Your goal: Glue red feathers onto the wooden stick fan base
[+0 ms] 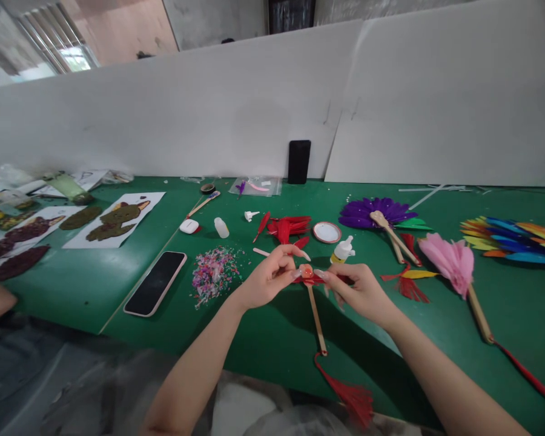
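Note:
A small fan with a wooden stick handle (317, 318) is between my hands, its round orange-red head (306, 270) facing up. Red feathers stick out sideways from that head. My left hand (267, 278) pinches the fan at the left edge of its head, index finger raised. From the other side, my right hand (363, 293) pinches a red feather against the head's right edge. At the handle's lower end hangs a red tassel (352, 396), over the table edge. Just beyond my right hand stands a white glue bottle (343, 249). Loose red feathers (288, 227) lie beyond my left hand.
On the green table (95, 290) are a pile of colourful bits (214, 272), a phone (155, 283), a small bottle (221, 227) and a round lid (327, 232). Rightward lie a purple feather fan (372, 212) and a pink one (449, 263). A white board (209, 109) stands behind.

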Motion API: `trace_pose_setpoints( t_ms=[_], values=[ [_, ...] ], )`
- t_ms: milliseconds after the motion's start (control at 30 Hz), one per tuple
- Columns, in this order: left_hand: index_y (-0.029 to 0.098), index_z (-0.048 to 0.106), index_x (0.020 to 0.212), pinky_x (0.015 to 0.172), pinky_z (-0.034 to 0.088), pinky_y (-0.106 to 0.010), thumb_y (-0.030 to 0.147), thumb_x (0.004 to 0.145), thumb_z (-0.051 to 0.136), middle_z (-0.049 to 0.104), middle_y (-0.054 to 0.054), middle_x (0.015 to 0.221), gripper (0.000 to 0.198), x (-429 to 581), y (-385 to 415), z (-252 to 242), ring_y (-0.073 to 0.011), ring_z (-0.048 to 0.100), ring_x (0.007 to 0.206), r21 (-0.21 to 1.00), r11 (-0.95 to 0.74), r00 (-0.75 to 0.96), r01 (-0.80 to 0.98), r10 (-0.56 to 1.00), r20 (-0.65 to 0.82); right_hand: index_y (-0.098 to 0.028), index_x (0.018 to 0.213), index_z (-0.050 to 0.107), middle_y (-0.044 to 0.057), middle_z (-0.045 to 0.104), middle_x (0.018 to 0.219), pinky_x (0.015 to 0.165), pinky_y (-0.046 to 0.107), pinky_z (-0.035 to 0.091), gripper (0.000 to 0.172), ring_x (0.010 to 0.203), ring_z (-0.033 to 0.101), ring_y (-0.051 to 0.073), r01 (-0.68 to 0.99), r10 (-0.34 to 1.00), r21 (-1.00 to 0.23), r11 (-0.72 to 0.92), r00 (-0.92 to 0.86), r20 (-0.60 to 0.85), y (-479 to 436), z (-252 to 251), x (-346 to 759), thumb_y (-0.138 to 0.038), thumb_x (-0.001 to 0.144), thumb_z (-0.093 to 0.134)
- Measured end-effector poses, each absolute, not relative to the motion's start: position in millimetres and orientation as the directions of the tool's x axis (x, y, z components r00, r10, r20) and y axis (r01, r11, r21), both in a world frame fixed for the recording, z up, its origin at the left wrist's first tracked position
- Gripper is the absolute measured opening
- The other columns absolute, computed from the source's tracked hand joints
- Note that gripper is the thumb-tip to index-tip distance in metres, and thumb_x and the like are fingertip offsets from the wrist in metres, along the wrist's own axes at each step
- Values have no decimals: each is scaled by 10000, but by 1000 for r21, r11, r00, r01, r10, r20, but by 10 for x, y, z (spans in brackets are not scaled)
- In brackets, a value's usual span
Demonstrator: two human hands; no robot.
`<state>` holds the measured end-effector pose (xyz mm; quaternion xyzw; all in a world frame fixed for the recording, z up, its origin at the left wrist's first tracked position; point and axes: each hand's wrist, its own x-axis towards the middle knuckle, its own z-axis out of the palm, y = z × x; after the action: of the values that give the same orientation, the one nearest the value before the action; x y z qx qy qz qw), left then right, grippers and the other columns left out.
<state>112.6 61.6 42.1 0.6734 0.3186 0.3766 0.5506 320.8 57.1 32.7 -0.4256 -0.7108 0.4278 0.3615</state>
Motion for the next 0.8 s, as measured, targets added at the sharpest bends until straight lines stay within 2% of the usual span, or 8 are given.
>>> trace_pose_setpoints(
  t_ms=[267, 433, 533, 667, 800],
  values=[
    [201, 469, 1183, 524, 270, -257, 301, 880, 552, 391, 55, 617, 329, 1158, 702, 340, -99, 332, 541, 979, -204, 262, 18, 946, 193, -186, 537, 526, -49, 437, 346, 355, 208, 308, 450, 295, 404, 75, 303, 931, -903, 304, -297, 214, 528, 351, 3148, -479, 879, 518],
    [201, 502, 1186, 496, 297, -247, 344, 841, 595, 411, 66, 585, 384, 1085, 812, 331, -84, 348, 489, 980, -150, 79, -128, 984, 161, -183, 567, 566, -47, 451, 350, 365, 216, 336, 401, 300, 421, 85, 269, 953, -925, 270, -211, 217, 573, 316, 3258, -439, 875, 554],
    [186, 536, 1153, 491, 329, -241, 364, 842, 587, 390, 83, 521, 361, 1079, 837, 319, -76, 332, 447, 978, -145, 56, -147, 986, 155, -182, 559, 565, -44, 457, 353, 369, 219, 338, 399, 308, 419, 87, 273, 952, -920, 281, -202, 230, 590, 313, 3279, -431, 872, 563],
    [170, 561, 1128, 467, 338, -223, 382, 866, 551, 314, 110, 443, 338, 1093, 823, 324, -68, 305, 400, 983, -166, 34, -75, 985, 169, -177, 557, 574, -43, 466, 352, 374, 217, 344, 393, 311, 432, 87, 283, 943, -908, 309, -214, 254, 582, 332, 3258, -412, 872, 568],
    [189, 559, 1112, 444, 320, -206, 366, 852, 581, 384, 98, 471, 315, 1110, 785, 343, -64, 361, 414, 986, -164, 74, -9, 984, 165, -176, 581, 587, -41, 497, 362, 390, 209, 361, 358, 321, 448, 85, 340, 904, -842, 419, -248, 349, 569, 327, 3257, -348, 892, 549]
  ],
)
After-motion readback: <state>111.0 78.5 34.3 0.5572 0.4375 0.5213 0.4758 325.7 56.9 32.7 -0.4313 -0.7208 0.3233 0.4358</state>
